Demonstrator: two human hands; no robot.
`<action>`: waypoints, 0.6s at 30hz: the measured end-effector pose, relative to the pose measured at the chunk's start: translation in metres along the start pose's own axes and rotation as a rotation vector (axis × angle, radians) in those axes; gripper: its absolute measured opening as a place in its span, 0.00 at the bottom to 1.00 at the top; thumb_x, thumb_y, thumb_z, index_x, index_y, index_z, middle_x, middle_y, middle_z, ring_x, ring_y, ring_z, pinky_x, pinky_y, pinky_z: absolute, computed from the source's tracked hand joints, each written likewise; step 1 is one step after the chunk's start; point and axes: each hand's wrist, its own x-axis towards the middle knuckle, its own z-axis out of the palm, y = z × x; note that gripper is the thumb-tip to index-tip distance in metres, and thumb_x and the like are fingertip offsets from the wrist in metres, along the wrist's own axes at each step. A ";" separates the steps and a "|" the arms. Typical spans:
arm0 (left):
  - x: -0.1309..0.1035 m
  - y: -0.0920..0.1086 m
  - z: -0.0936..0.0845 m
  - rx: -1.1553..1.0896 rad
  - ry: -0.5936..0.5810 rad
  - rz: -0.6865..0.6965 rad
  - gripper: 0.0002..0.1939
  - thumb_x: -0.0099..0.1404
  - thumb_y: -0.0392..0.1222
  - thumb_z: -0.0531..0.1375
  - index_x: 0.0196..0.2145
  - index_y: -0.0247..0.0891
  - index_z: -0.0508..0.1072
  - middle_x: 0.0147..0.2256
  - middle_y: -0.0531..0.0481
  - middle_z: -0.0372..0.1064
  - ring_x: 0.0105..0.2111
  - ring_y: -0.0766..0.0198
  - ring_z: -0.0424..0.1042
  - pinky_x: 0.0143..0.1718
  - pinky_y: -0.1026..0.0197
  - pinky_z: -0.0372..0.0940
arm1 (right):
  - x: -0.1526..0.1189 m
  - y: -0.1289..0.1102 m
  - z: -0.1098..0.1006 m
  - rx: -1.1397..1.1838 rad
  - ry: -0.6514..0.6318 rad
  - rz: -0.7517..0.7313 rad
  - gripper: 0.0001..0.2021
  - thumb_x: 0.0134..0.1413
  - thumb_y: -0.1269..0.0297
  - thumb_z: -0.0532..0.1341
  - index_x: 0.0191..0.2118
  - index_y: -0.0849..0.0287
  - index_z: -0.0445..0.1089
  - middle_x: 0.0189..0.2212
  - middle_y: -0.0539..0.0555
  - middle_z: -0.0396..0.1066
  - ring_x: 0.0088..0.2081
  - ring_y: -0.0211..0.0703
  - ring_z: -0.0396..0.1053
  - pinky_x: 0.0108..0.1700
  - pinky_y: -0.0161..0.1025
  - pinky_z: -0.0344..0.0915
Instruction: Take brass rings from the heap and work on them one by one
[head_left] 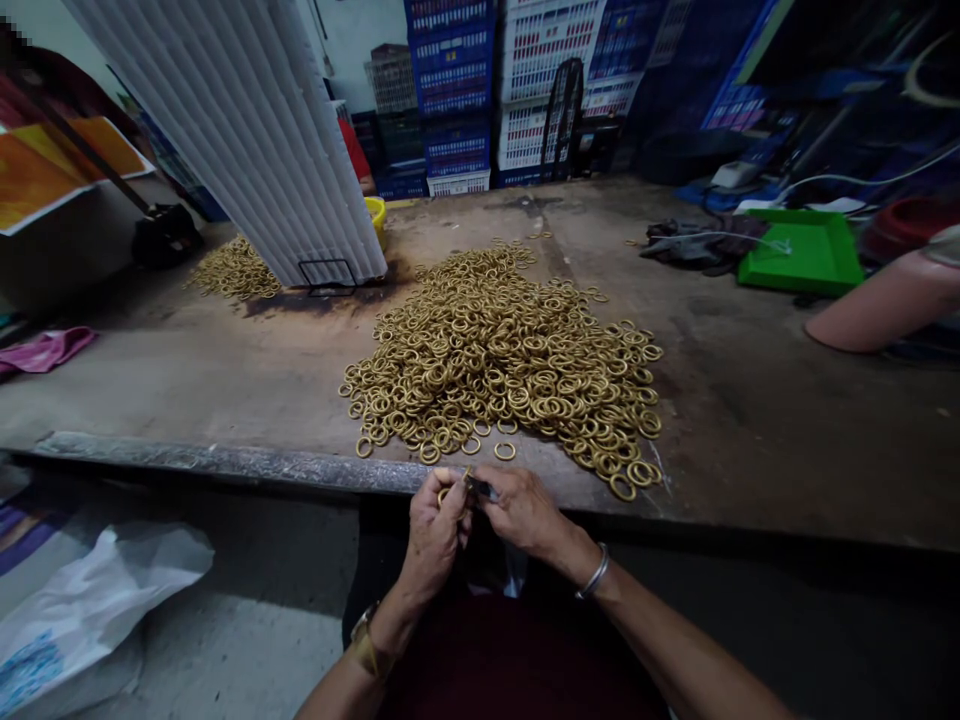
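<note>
My left hand [437, 522] is closed round brass-coloured rings [443, 496] at the table's front edge; one ring stands up between its fingertips. Close beside it, my right hand [523, 508] is closed on a small dark tool [482, 488], whose tip meets the ring. Most of the tool is hidden by the fingers. Just beyond both hands, a broad heap of brass-coloured rings [510, 360] spreads over the wooden table [750, 420]. A single ring [505, 451] lies at the heap's near edge.
A tall white corrugated panel [270, 140] stands at the back left beside a second ring heap [234, 270]. A green tray [802, 250] and a pink cylinder [885, 300] are on the right. Crates [457, 90] are stacked behind the table. A white bag [97, 590] lies lower left.
</note>
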 end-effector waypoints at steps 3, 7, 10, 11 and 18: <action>-0.002 0.002 0.000 0.036 0.018 0.007 0.14 0.58 0.52 0.55 0.31 0.38 0.60 0.15 0.61 0.53 0.13 0.75 0.52 0.14 0.72 0.49 | 0.000 -0.001 -0.001 -0.048 -0.051 0.011 0.07 0.45 0.74 0.52 0.30 0.59 0.65 0.24 0.50 0.68 0.26 0.36 0.62 0.29 0.31 0.51; -0.001 0.001 0.000 0.052 0.038 0.005 0.15 0.56 0.53 0.56 0.32 0.38 0.60 0.15 0.62 0.53 0.12 0.75 0.51 0.14 0.72 0.49 | 0.001 -0.006 -0.004 -0.096 -0.112 0.034 0.08 0.45 0.74 0.52 0.31 0.58 0.65 0.26 0.51 0.69 0.29 0.38 0.64 0.31 0.32 0.51; -0.001 0.000 -0.001 0.046 0.043 -0.003 0.15 0.56 0.53 0.56 0.31 0.38 0.60 0.15 0.61 0.53 0.12 0.75 0.52 0.14 0.72 0.49 | 0.003 -0.010 -0.004 -0.148 -0.144 0.080 0.09 0.46 0.73 0.51 0.32 0.58 0.66 0.26 0.52 0.70 0.29 0.39 0.65 0.30 0.32 0.50; -0.002 0.001 -0.001 0.044 0.042 -0.002 0.15 0.56 0.53 0.56 0.31 0.38 0.60 0.15 0.61 0.54 0.13 0.75 0.52 0.14 0.72 0.49 | 0.003 -0.011 -0.004 -0.169 -0.151 0.102 0.09 0.47 0.73 0.51 0.32 0.58 0.66 0.26 0.52 0.70 0.29 0.39 0.65 0.29 0.33 0.50; -0.024 0.007 0.000 0.060 -0.136 -0.051 0.13 0.58 0.50 0.55 0.28 0.37 0.61 0.20 0.57 0.59 0.15 0.76 0.54 0.14 0.73 0.50 | 0.007 0.001 -0.009 -0.283 -0.034 0.248 0.11 0.49 0.70 0.51 0.38 0.57 0.66 0.29 0.53 0.71 0.29 0.41 0.66 0.29 0.34 0.51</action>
